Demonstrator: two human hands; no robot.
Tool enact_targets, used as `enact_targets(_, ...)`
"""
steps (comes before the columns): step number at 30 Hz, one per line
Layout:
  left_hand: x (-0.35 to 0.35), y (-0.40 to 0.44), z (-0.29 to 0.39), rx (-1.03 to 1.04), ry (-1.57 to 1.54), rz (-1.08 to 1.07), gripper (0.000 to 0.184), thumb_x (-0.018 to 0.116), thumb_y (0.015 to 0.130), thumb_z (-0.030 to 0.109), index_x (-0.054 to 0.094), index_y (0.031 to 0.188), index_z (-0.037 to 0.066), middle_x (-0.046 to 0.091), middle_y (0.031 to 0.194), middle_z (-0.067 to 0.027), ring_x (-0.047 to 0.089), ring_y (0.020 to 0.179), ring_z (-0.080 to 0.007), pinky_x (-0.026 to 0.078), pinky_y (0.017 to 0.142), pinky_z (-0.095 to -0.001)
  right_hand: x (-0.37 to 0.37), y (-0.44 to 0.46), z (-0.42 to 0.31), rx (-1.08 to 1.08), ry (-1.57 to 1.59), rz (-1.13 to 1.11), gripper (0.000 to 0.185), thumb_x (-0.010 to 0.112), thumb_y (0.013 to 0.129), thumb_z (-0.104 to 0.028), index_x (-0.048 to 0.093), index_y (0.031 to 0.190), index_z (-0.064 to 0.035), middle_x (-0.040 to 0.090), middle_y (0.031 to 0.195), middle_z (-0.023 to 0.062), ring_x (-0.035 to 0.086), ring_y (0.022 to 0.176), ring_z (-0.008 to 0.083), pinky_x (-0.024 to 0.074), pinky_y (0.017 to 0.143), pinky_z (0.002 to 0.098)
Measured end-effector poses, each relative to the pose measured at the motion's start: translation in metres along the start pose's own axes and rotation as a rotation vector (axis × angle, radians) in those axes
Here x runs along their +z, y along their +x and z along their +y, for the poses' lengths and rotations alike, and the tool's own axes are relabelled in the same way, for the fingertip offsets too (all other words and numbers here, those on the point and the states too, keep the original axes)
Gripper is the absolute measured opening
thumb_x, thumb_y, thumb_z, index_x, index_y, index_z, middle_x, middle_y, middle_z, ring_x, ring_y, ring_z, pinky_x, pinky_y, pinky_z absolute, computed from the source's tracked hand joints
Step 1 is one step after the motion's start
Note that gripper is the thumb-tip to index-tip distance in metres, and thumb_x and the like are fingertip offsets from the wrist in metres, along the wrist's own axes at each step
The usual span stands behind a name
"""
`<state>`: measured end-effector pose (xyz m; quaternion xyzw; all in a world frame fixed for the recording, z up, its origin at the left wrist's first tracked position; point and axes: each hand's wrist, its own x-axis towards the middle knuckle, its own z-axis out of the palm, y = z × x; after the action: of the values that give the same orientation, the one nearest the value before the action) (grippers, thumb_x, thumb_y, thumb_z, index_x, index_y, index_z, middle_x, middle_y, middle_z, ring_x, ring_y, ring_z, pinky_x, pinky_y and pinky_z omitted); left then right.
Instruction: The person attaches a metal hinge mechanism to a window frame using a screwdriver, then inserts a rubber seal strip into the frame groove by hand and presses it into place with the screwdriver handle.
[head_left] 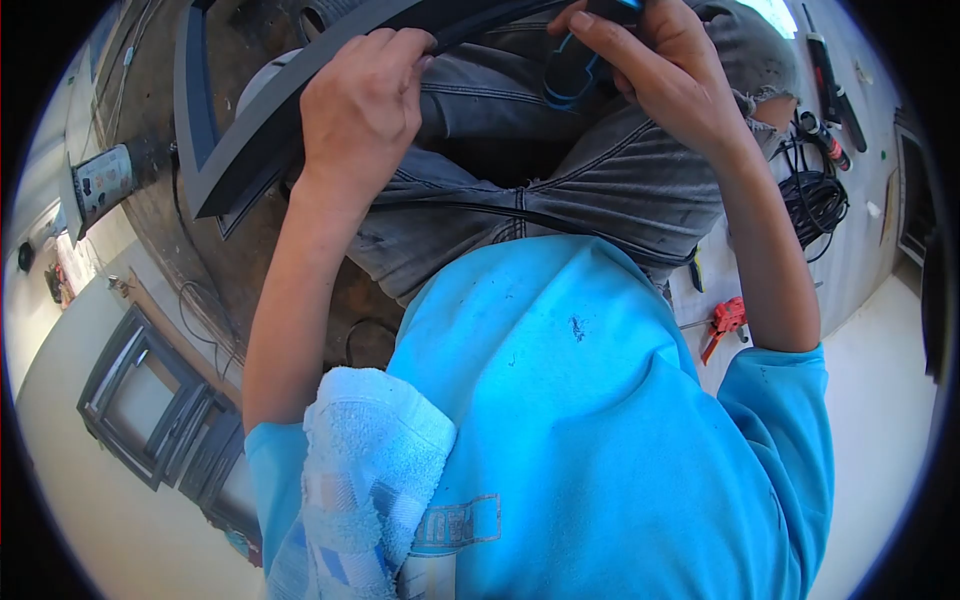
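Note:
My left hand (362,112) is closed over a dark grey window-type frame (262,128), its fingers wrapped on the inner edge. The frame slants across my lap, and its upper part runs out of view. My right hand (668,72) grips a black power tool with blue trim (572,72). The tool's upper part is cut off by the top edge, so its working end is hidden. Under both hands are my legs in grey jeans (480,110).
A coiled black cable (812,208) and a red-handled tool (728,318) lie on the right. More dark frames (145,395) stand at the lower left. A metal plate-like piece (103,183) is at the left. A towel (375,450) hangs over my blue shirt.

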<state>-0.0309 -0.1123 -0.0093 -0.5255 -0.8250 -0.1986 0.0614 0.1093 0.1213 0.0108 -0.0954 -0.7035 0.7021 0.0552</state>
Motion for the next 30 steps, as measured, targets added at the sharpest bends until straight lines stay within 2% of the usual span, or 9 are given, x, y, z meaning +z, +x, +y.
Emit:
enact_targets(4,-0.002,0.001,0.001,-0.011,0.054,-0.02,0.013,0.071,0.09,0.005,0.074,0.102,0.009,0.072,0.091,-0.0086,0.07,0.086,-0.0289,0.055,0.073,-0.0371,-0.002,0.016,0.023,-0.137,0.054,-0.046,0.023,0.063,0.106,-0.014,0.052,0.123,-0.0044,0.059,0.096,0.0008,0.056,0.086,0.0079,0.0476,0.076,0.025)
enact_targets(7,-0.003,-0.001,0.002,-0.024,0.08,-0.04,0.013,0.071,0.09,0.004,0.074,0.102,0.009,0.072,0.091,-0.0083,0.07,0.085,-0.0284,0.055,0.073,-0.0368,0.0,0.021,0.024,-0.109,0.022,-0.036,0.012,0.064,0.103,-0.01,0.057,0.112,-0.0051,0.058,0.091,0.0001,0.054,0.08,0.0081,0.0471,0.072,0.0256)
enact_targets(10,-0.003,-0.001,0.003,-0.035,0.089,-0.049,0.014,0.071,0.09,0.003,0.075,0.102,0.009,0.072,0.091,-0.0077,0.07,0.085,-0.0281,0.055,0.073,-0.0367,0.002,0.023,0.04,0.138,0.064,-0.021,0.005,0.064,0.098,-0.004,0.06,0.102,-0.0047,0.059,0.087,0.0,0.056,0.077,0.009,0.0481,0.07,0.0265)
enact_targets(13,0.001,-0.004,0.001,-0.018,0.071,-0.015,0.016,0.071,0.089,0.002,0.075,0.102,0.009,0.073,0.091,-0.0069,0.07,0.085,-0.0276,0.055,0.074,-0.0368,0.03,0.018,0.067,0.375,0.322,0.151,0.006,0.063,0.095,0.0,0.062,0.097,-0.0047,0.06,0.085,0.0003,0.059,0.077,0.0104,0.0493,0.07,0.027)
enact_targets(17,0.007,-0.009,-0.001,0.009,0.036,0.046,0.017,0.071,0.087,0.001,0.075,0.102,0.008,0.073,0.091,-0.0069,0.07,0.085,-0.0277,0.055,0.076,-0.0369,0.054,0.019,0.081,0.489,0.456,0.361,0.021,0.07,0.092,-0.005,0.059,0.109,-0.0051,0.063,0.084,0.0029,0.064,0.076,0.0151,0.0528,0.068,0.0293)
enact_targets(18,0.007,-0.01,-0.001,0.009,0.03,0.055,0.017,0.071,0.087,0.001,0.075,0.102,0.007,0.073,0.091,-0.0071,0.07,0.085,-0.0279,0.055,0.076,-0.037,0.058,0.022,0.087,0.455,0.628,0.36,0.028,0.072,0.091,-0.009,0.056,0.114,-0.0046,0.064,0.085,0.0047,0.064,0.073,0.0156,0.0533,0.063,0.0302)
enact_targets(21,0.01,-0.009,0.0,-0.007,0.017,0.078,0.017,0.069,0.088,0.0,0.075,0.102,0.007,0.073,0.092,-0.0082,0.07,0.085,-0.0288,0.055,0.076,-0.0376,0.062,0.036,0.096,0.327,0.669,0.38,0.025,0.076,0.093,-0.016,0.059,0.106,-0.0038,0.064,0.084,0.005,0.062,0.068,0.0138,0.0524,0.058,0.0294)
enact_targets(24,0.01,-0.006,0.001,-0.04,-0.028,0.095,0.016,0.067,0.089,-0.001,0.074,0.102,0.006,0.073,0.092,-0.0092,0.07,0.086,-0.0294,0.055,0.076,-0.0381,0.051,0.044,0.106,0.307,0.795,0.333,0.017,0.073,0.096,-0.014,0.066,0.108,-0.0039,0.066,0.085,0.0023,0.061,0.071,0.0098,0.0546,0.072,0.0315)
enact_targets(30,-0.009,0.007,0.01,-0.042,-0.122,0.144,0.016,0.067,0.089,-0.002,0.074,0.102,0.004,0.074,0.094,-0.011,0.07,0.086,-0.03,0.055,0.077,-0.0374,0.029,0.044,0.085,0.152,0.656,0.286,0.015,0.073,0.096,-0.019,0.068,0.099,-0.0055,0.061,0.076,0.0012,0.061,0.071,0.0126,0.0534,0.07,0.0324)
